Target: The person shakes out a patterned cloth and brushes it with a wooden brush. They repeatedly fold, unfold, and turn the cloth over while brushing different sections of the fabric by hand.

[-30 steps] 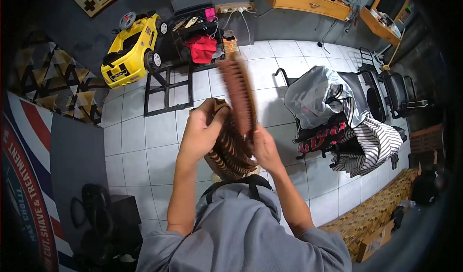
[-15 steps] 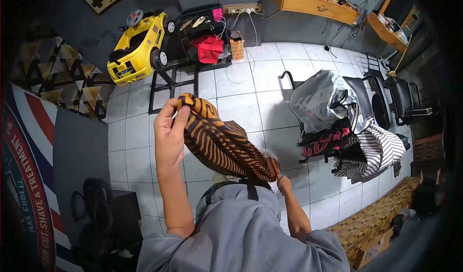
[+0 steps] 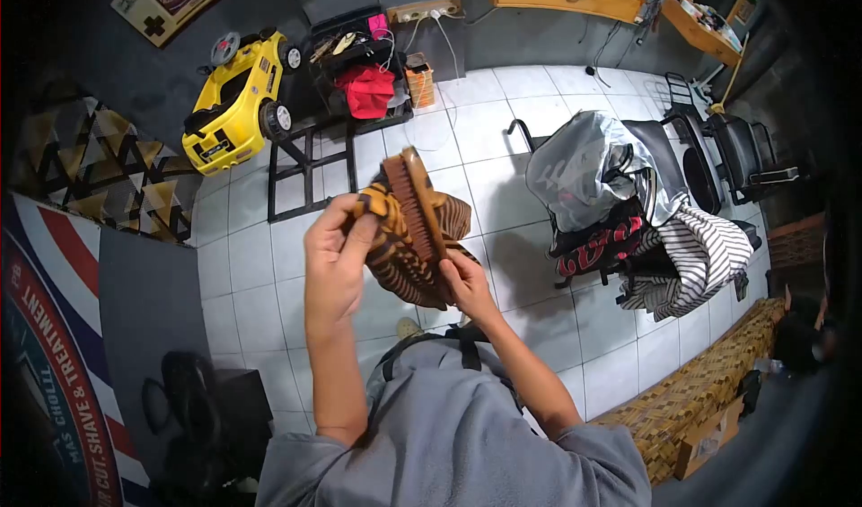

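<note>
My left hand [image 3: 337, 269] pinches a brown-and-orange patterned cloth [image 3: 395, 272] by its upper edge, thumb in front. The cloth hangs down from there in folds. In my right hand [image 3: 469, 286] is a wooden brush [image 3: 419, 203], gripped near its lower end. The brush stands nearly upright in front of the cloth, with its reddish-brown bristles turned left toward the fabric and my left fingers. Part of the cloth shows behind the brush on the right.
Right of me stands a black chair draped with a silvery cape [image 3: 575, 161] and a striped cloth [image 3: 709, 254]. A yellow toy car [image 3: 235, 103] sits at the far left, near a black metal frame [image 3: 310, 184]. A woven bench [image 3: 691, 390] runs along the lower right.
My right hand has swung up and left, bringing the brush from the cloth's low end to its front. The cloth hangs more bunched, and the view has shifted slightly.
</note>
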`<state>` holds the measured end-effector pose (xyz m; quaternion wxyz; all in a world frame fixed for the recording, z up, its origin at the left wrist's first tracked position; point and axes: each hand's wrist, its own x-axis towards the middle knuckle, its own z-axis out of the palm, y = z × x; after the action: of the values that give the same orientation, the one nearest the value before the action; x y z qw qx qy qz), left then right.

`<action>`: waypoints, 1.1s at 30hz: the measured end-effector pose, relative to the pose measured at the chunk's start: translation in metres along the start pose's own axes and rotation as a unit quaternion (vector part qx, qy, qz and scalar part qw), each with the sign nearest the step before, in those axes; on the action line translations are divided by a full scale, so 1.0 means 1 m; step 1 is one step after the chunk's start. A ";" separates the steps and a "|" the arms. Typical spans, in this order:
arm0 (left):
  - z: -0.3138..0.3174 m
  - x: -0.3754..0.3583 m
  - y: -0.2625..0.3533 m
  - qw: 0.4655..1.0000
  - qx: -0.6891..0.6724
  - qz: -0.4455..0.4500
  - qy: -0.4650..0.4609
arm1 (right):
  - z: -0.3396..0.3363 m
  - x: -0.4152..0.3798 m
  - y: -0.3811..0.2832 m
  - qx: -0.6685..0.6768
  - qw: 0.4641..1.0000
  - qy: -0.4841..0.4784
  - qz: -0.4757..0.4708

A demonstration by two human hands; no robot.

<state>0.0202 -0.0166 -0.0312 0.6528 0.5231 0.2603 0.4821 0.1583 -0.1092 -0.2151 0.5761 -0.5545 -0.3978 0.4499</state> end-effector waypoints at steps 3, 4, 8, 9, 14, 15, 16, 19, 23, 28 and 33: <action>-0.009 0.002 0.013 0.995 -0.053 0.057 0.057 | -0.026 -0.010 0.085 -0.237 0.970 0.054 0.020; -0.018 0.004 0.016 0.993 -0.075 0.087 0.042 | -0.044 -0.021 0.130 -0.323 0.937 0.016 0.135; -0.024 0.006 0.031 0.988 -0.074 0.106 0.091 | -0.120 -0.108 0.281 -0.483 0.802 -0.057 0.347; -0.025 0.006 0.034 0.988 -0.072 0.096 0.095 | -0.124 -0.122 0.269 -0.469 0.800 -0.041 0.372; -0.018 0.004 0.021 0.994 -0.040 -0.014 0.102 | -0.110 -0.086 0.250 -0.173 0.948 0.073 0.256; -0.018 0.004 0.017 0.996 -0.029 -0.028 0.083 | -0.084 -0.059 0.170 -0.067 0.974 0.083 0.199; -0.017 0.004 0.014 0.997 -0.017 -0.042 0.065 | -0.066 -0.042 0.109 0.014 0.983 0.046 0.176; -0.003 0.004 0.009 0.997 0.011 -0.055 0.057 | -0.021 -0.014 -0.011 0.127 0.990 -0.028 0.052; -0.002 0.002 0.010 0.999 -0.014 -0.040 0.012 | 0.010 -0.004 -0.041 0.020 0.993 -0.063 -0.102; -0.008 -0.002 0.034 0.993 -0.011 0.022 0.112 | -0.013 -0.009 0.090 -0.315 0.947 -0.014 0.059; -0.024 -0.005 0.049 0.992 0.012 0.074 0.103 | -0.099 -0.084 0.244 -0.489 0.793 -0.138 0.337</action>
<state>-0.0197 -0.0116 0.0061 0.5789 0.4966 0.2927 0.5767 0.2111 -0.2227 -0.4616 -0.0205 -0.7933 -0.4276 0.4330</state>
